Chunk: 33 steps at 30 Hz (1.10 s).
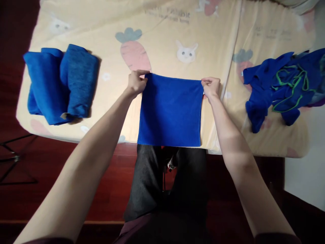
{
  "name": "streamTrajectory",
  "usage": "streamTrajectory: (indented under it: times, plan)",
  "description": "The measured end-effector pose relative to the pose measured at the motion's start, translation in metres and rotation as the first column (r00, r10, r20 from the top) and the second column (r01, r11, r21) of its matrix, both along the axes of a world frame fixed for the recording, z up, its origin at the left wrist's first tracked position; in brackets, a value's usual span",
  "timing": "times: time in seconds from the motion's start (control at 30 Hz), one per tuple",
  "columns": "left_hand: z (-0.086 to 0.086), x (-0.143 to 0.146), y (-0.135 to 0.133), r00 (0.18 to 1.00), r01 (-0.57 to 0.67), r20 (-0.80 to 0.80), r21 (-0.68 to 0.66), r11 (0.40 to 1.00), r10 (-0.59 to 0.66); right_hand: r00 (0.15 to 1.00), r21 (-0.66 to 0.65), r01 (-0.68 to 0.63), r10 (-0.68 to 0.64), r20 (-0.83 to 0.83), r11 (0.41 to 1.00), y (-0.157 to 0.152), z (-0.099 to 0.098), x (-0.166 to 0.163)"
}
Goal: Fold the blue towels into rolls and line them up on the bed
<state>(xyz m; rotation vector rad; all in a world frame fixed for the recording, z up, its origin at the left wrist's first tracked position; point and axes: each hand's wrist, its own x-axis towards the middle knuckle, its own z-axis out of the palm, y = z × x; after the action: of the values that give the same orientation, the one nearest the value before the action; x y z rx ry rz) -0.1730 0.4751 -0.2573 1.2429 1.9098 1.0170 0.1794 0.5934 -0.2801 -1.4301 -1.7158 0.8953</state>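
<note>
A square blue cloth point(171, 112) is spread between my hands near the front edge of the bed. My left hand point(137, 82) pinches its far left corner. At the far right corner, my right hand point(211, 86) grips the cloth between thumb and fingers. The far edge sags slightly between the two corners, and the near edge reaches the bed's front edge above my lap. A small white tag peeks out beside my right fingertips.
Rolled or folded blue cloths point(50, 86) lie at the left on the patterned bed sheet point(162, 61). On the right sits a loose heap of blue cloths point(264, 88) with green trim. A black metal stand point(16, 158) is on the floor at the left.
</note>
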Motion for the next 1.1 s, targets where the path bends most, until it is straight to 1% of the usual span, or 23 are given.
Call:
streamTrajectory:
  times: [0.17,0.27,0.33,0.4,0.5,0.57,0.63,0.67,0.73,0.77,0.8,0.83,0.87,0.9,0.93,0.97,1.0,1.1]
  plan:
    - [-0.009,-0.004,0.016,0.997,-0.021,0.069,0.064,0.998,0.016,0.994,-0.025,-0.028,0.031,0.106,0.999,0.002,0.003,-0.004]
    - [-0.007,-0.004,0.022,0.995,-0.030,0.099,0.062,0.998,0.024,0.988,-0.045,-0.043,0.049,0.147,0.998,0.006,-0.001,-0.008]
    - [0.000,-0.001,0.025,0.999,0.011,0.043,0.003,1.000,-0.011,0.983,-0.045,-0.063,0.070,0.172,0.997,0.011,-0.006,-0.009]
    - [0.008,0.002,0.028,0.995,0.071,-0.058,-0.086,0.994,-0.076,0.970,-0.055,-0.071,0.081,0.229,0.996,0.018,-0.012,-0.007]
    - [0.020,0.003,0.032,0.967,0.122,-0.196,-0.199,0.972,-0.162,0.943,-0.102,-0.100,0.127,0.309,0.990,0.032,-0.019,0.001]
    - [0.025,0.002,0.035,0.952,0.136,-0.238,-0.230,0.964,-0.192,0.934,-0.104,-0.144,0.170,0.316,0.984,0.039,-0.017,0.004]
    - [0.030,0.004,0.036,0.955,0.112,-0.247,-0.210,0.971,-0.164,0.931,-0.061,-0.155,0.167,0.326,0.986,0.038,-0.008,0.001]
    - [0.031,0.007,0.034,0.960,0.085,-0.248,-0.172,0.981,-0.127,0.927,-0.027,-0.139,0.140,0.347,0.990,0.032,0.000,-0.005]
    - [0.033,0.022,0.026,0.959,0.029,-0.279,-0.062,0.998,-0.046,0.909,0.059,-0.102,0.069,0.412,0.993,0.007,0.016,-0.023]
    - [0.033,0.031,0.019,0.951,0.034,-0.308,-0.004,0.999,-0.033,0.893,0.106,-0.105,0.047,0.448,0.989,-0.011,0.023,-0.033]
    - [0.031,0.042,0.010,0.939,0.074,-0.338,0.042,0.996,-0.056,0.873,0.145,-0.141,0.054,0.485,0.979,-0.032,0.028,-0.043]
    - [0.028,0.051,0.001,0.928,0.139,-0.358,0.069,0.988,-0.105,0.844,0.165,-0.228,0.110,0.526,0.960,-0.052,0.031,-0.052]
    - [0.023,0.059,-0.009,0.918,0.207,-0.359,0.078,0.975,-0.166,0.804,0.145,-0.358,0.225,0.551,0.923,-0.070,0.031,-0.057]
    - [0.018,0.063,-0.018,0.914,0.264,-0.340,0.078,0.961,-0.223,0.745,0.097,-0.484,0.351,0.567,0.870,-0.084,0.029,-0.058]
    - [0.012,0.064,-0.025,0.915,0.296,-0.307,0.076,0.952,-0.260,0.693,0.053,-0.564,0.438,0.572,0.824,-0.093,0.025,-0.056]
    - [0.006,0.062,-0.030,0.922,0.303,-0.272,0.068,0.951,-0.274,0.665,0.016,-0.598,0.484,0.569,0.802,-0.096,0.020,-0.052]
    - [0.002,0.059,-0.032,0.930,0.294,-0.248,0.058,0.954,-0.272,0.665,-0.008,-0.588,0.489,0.565,0.809,-0.093,0.016,-0.045]
    - [-0.004,0.052,-0.029,0.939,0.256,-0.243,0.030,0.966,-0.242,0.753,-0.007,-0.426,0.358,0.553,0.905,-0.075,0.011,-0.032]
